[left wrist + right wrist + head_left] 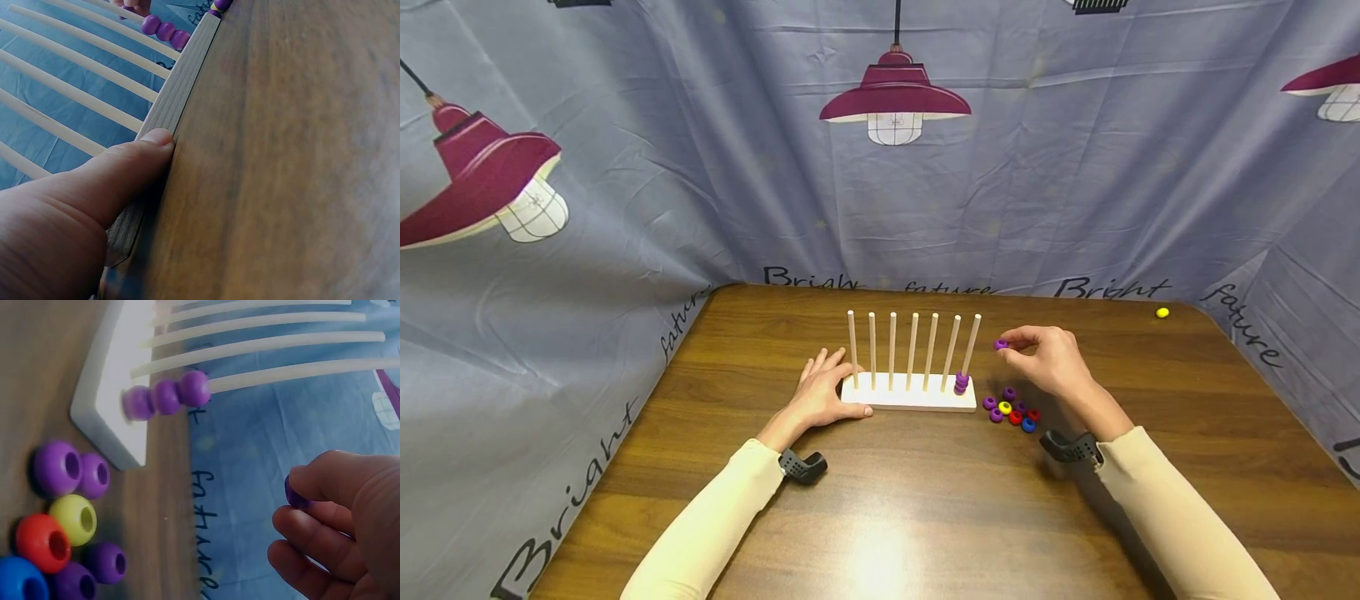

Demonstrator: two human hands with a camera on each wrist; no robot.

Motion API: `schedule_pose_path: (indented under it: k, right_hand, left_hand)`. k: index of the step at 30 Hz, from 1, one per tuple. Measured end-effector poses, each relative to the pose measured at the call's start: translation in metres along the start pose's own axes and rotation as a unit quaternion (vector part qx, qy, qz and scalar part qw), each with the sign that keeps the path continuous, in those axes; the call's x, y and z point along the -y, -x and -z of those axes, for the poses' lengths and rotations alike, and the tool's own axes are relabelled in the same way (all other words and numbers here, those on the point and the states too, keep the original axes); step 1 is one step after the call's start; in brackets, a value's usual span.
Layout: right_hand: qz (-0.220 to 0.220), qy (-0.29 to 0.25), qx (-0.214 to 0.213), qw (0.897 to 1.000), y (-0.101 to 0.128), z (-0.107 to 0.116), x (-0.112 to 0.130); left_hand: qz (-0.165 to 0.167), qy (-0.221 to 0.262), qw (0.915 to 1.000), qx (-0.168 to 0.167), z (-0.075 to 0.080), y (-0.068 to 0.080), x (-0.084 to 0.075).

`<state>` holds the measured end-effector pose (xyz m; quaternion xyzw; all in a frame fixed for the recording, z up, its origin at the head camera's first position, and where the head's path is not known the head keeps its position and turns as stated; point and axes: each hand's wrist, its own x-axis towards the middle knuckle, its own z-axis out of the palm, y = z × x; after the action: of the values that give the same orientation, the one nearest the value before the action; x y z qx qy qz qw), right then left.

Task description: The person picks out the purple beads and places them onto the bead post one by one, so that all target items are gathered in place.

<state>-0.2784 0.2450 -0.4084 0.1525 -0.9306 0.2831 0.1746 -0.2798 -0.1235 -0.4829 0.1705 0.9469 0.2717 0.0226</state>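
Right hand (1051, 360) pinches purple bead (1001, 343); left hand (822, 393), fingers spread, steadies base (910, 398). Align hole over end peg (972, 343) (three beads on).

A small round purple plastic bead with a centre hole (1001, 343) sits pinched at fingertip height, at three o'clock from the top of the rightmost peg. The white wooden base with seven upright pale dowel pegs (910, 393) stands flat, three purple beads stacked low on that peg.
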Motion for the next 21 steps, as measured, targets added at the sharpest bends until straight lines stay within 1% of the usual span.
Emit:
schedule_pose_path:
  k: [5,16,21]
  right_hand:
    - [0.012,0.002,-0.005,1.000,-0.005,0.007,0.005]
    - [0.016,0.007,-0.009,1.000,-0.014,0.026,0.017]
    - [0.027,-0.002,-0.015,1.000,-0.017,0.036,0.025]
  left_hand:
    - [-0.004,0.002,1.0000,-0.003,0.001,-0.001,0.000]
    - [-0.009,0.005,0.9999,-0.002,-0.001,-0.001,0.003]
    - [-0.010,0.004,0.9999,-0.002,-0.001,-0.002,0.003]
